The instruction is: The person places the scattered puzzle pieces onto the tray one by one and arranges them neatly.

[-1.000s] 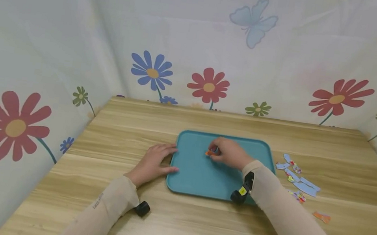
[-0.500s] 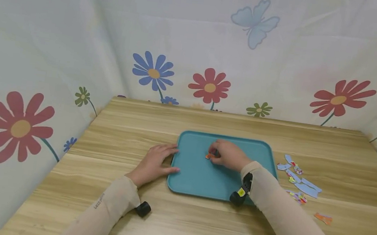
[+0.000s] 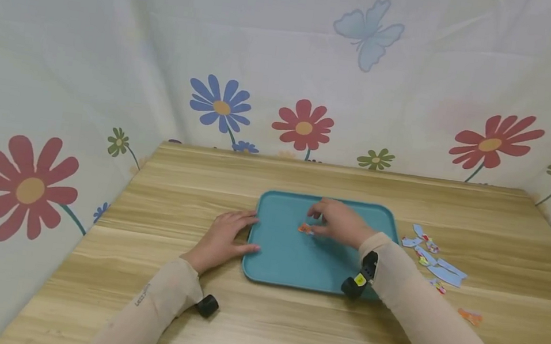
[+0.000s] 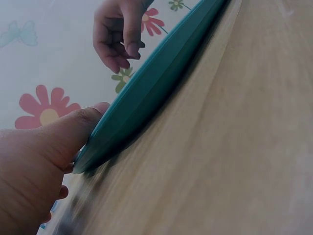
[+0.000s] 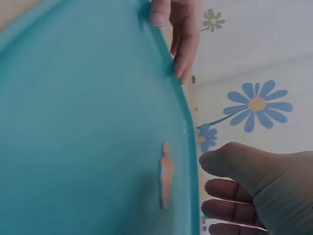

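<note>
Orange puzzle piece (image 3: 306,229) lay released on the teal tray (image 3: 290,261), right hand (image 3: 339,222) loosely open beside it; left hand (image 3: 222,237), fingers flat, steadied the rim; fetching another piece seemed due

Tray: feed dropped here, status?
Left hand open, steadying tray edge. Right hand open, just above orange piece lying on tray. Nothing in the way.

Left hand (image 3: 221,239) on teal tray (image 3: 295,262) edge, right hand (image 3: 339,222) beside orange piece (image 3: 306,229) (small)
</note>
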The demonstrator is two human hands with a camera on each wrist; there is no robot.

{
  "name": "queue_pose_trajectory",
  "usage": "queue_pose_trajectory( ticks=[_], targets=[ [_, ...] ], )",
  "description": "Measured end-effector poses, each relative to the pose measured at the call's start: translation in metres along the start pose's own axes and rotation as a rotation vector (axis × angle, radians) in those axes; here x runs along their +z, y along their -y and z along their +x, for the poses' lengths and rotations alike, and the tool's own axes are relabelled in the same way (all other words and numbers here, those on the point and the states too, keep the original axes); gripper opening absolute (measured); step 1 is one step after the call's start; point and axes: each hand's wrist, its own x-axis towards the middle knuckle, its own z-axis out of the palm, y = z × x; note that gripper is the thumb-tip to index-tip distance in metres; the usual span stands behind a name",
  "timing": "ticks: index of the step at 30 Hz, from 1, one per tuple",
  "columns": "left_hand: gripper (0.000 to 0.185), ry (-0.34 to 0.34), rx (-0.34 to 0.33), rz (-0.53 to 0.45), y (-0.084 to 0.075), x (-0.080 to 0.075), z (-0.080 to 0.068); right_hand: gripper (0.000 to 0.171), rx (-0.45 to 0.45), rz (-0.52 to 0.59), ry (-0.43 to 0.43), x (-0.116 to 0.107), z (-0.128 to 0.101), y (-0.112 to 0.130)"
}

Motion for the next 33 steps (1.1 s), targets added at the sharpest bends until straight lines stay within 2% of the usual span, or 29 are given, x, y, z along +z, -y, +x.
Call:
queue_pose_trajectory(
  ticks=[14,21,33],
  targets=[
    [0.067,0.005,-0.006,0.000,0.002,0.001,-0.002,0.035,0.002,0.010,-0.014,-0.030,-0.028,0.010],
    [0.066,0.008,-0.011,-0.001,0.001,0.000,-0.002,0.033,-0.028,-0.030,-0.055,-0.043,-0.042,0.010],
    [0.066,-0.002,0.004,0.005,-0.001,0.000,-0.002,0.037,-0.014,-0.060,-0.154,-0.058,-0.081,-0.006]
  ],
)
